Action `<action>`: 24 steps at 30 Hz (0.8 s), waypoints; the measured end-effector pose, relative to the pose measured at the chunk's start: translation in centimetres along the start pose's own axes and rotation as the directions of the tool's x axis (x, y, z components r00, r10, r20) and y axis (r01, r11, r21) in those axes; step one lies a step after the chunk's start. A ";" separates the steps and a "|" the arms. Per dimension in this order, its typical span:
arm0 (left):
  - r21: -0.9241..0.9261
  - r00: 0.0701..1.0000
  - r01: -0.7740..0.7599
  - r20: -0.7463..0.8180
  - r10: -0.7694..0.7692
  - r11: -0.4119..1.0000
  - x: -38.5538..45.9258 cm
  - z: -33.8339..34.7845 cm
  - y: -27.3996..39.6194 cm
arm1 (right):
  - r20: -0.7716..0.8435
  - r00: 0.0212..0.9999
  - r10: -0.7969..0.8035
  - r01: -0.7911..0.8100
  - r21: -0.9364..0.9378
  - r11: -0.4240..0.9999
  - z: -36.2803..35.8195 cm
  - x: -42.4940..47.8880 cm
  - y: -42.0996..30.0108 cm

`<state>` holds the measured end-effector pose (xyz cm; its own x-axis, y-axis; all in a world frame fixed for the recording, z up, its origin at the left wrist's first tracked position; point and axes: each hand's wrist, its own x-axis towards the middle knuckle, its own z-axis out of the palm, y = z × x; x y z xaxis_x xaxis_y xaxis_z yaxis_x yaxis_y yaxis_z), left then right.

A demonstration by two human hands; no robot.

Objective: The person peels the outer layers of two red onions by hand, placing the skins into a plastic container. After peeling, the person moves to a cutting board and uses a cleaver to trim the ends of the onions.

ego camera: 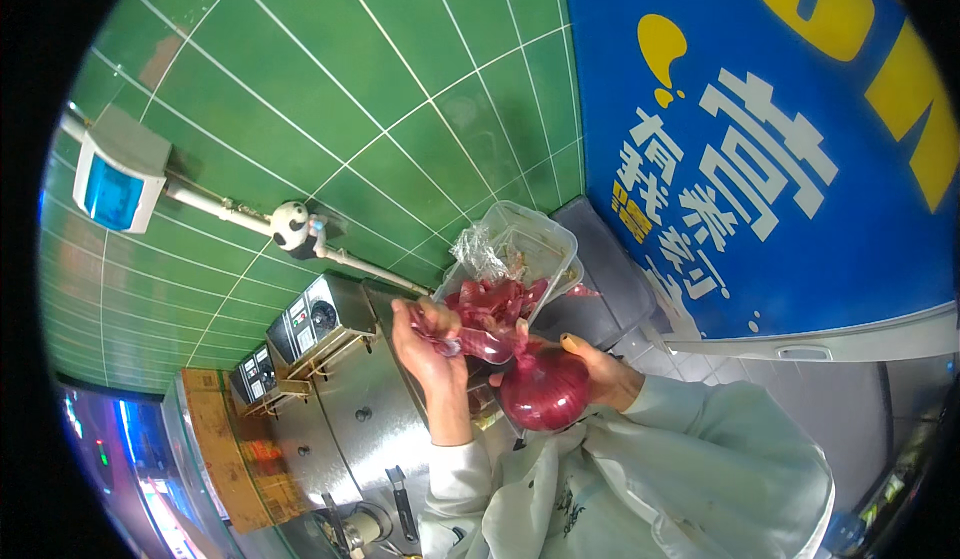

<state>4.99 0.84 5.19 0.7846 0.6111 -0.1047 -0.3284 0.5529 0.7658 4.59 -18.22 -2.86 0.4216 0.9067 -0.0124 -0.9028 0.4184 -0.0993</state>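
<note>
A large red onion (545, 394) rests in my right hand (606, 373), whose fingers wrap around its side and neck. My left hand (433, 345) pinches a strip of purple onion skin (484, 343), which stretches toward the onion's neck; whether it is still attached there I cannot tell. Just beyond my hands stands a clear plastic container (564, 247). It holds a heap of red onion peels (491, 304) and crumpled clear plastic film (480, 253). One scrap of peel (581, 290) lies outside its right side.
A grey plastic bin (611, 274) stands by the blue printed panel (735, 146), which bears writing. To the left are metal lids (375, 412), control boxes (321, 317) and a cardboard box (225, 446). A panda figure (294, 229) sits on a wall pipe near a switch box (120, 172).
</note>
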 end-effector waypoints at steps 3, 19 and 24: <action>-0.078 0.995 -0.038 0.088 0.044 0.996 1.5 0.9 1.4 | 0.028 1.000 0.000 0.000 0.009 1.000 -2.6 0.3 0.0; 0.798 0.947 -0.276 0.132 0.292 0.535 11.5 -11.9 -16.4 | -0.162 0.959 -0.231 0.183 -0.267 0.946 1.2 -2.9 -6.1; 0.924 0.975 -0.140 0.067 -0.211 -0.356 8.5 -6.3 -11.8 | -0.160 0.963 -0.217 0.162 -0.301 0.940 1.9 -3.5 -6.6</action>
<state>12.21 3.12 -8.76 0.8696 0.4414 -0.2213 0.4926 -0.8059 0.3285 8.87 -24.05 -0.24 0.6158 0.7735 -0.1497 -0.7545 0.5243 -0.3947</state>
